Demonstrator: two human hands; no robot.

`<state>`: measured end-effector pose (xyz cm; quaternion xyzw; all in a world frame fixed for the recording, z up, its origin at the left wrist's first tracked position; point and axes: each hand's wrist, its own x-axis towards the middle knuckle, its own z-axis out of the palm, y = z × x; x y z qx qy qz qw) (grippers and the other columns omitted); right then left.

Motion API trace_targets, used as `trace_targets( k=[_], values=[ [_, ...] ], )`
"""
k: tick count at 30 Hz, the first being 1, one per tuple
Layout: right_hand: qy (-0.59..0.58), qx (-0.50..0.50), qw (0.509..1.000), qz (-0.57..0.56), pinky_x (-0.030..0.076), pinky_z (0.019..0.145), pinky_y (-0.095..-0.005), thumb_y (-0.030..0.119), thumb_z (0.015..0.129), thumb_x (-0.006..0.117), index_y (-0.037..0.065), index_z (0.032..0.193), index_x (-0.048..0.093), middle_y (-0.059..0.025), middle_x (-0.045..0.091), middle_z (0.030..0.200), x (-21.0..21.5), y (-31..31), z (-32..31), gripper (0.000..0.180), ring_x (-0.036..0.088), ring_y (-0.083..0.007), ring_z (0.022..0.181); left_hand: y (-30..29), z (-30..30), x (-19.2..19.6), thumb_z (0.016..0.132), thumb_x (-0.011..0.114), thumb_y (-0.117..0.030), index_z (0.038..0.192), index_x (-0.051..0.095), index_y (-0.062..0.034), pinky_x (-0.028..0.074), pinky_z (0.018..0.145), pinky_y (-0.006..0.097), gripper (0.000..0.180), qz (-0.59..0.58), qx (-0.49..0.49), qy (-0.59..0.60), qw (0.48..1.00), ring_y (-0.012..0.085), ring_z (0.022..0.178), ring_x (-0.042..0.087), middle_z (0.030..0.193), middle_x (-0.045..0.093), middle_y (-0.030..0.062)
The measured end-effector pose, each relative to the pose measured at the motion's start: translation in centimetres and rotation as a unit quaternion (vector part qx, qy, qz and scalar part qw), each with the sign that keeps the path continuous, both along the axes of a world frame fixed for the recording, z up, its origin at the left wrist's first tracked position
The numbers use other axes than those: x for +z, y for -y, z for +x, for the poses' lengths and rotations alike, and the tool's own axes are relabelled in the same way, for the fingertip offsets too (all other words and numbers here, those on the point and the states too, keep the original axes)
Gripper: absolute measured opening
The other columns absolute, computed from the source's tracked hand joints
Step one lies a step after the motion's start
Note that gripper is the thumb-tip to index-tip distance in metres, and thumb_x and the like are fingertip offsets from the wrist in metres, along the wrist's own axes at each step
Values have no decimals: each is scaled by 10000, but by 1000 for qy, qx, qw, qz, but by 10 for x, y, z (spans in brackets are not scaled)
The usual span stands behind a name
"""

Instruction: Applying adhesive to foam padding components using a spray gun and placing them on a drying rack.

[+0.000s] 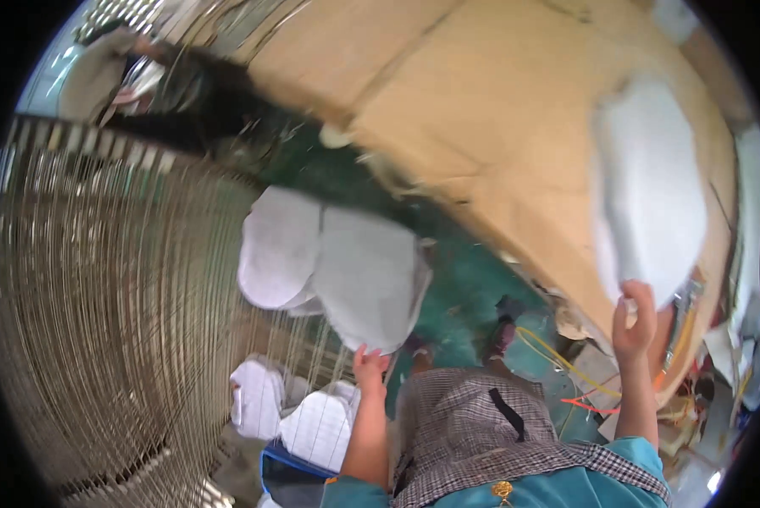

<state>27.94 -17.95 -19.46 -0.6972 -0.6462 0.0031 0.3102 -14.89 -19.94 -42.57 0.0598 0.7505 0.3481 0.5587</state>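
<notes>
My right hand (634, 322) pinches the near end of a white, rounded flat piece (651, 186), which looks like cut fabric or padding and is partly smeared by motion. That piece hangs above the brown tabletop on the right. To the left, my left hand (370, 368) has its fingers curled at the lower edge of another white rounded piece (367, 271), gripping it. A similar pale piece (278, 250) lies against its left side, and further layers show beneath them. Whether the two are joined cannot be made out.
A large brown, cardboard-like tabletop (473, 102) fills the upper right. Rows of thin metal rods (117, 296) stand at the left. More white pieces (319, 427) rest beside a blue-edged bin (291, 478). Yellow and orange cords (583, 385) and tools lie at the table's right corner. Another person (100, 76) is at the upper left.
</notes>
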Motion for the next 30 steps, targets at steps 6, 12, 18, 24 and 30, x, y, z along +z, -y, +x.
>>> trace_targets(
  k=[6,12,18,24,30],
  values=[
    [148,-300,934,-122,312,983,-433,97,700,645,4,1166,454,-204,423,1222,-30,137,184,513,382,-366,1145,-49,188,136,791,472,52,1108,521,-26,461,743,281,330,391,-325,-120,852,177,827,570,959,578,88],
    [28,-296,946,-126,335,968,-415,81,670,638,64,1220,423,-207,403,1253,-38,169,204,590,372,-379,1152,-30,393,202,735,563,-118,1182,486,-85,317,951,481,455,583,-595,-263,487,381,1165,355,1225,442,156],
    [-176,-340,919,-96,410,871,-343,-54,631,555,67,1220,430,-146,504,1125,2,167,239,614,492,-262,1036,-18,465,182,782,560,-294,1270,400,-129,202,973,585,540,549,-650,-358,384,386,1265,210,1367,287,132],
    [-265,-169,947,-62,412,812,-269,5,736,601,50,1192,454,-55,549,1062,120,247,195,481,526,-169,931,-27,459,188,773,569,-296,1256,418,-119,196,995,555,536,530,-667,-366,375,390,1256,226,1350,303,153],
    [-499,-74,861,-72,433,793,-279,15,782,572,37,1208,427,-60,533,1041,186,265,140,451,526,-139,912,-28,377,167,702,596,-133,1126,481,-26,305,961,477,452,569,-566,-294,519,396,1126,379,1185,464,185]
  ],
)
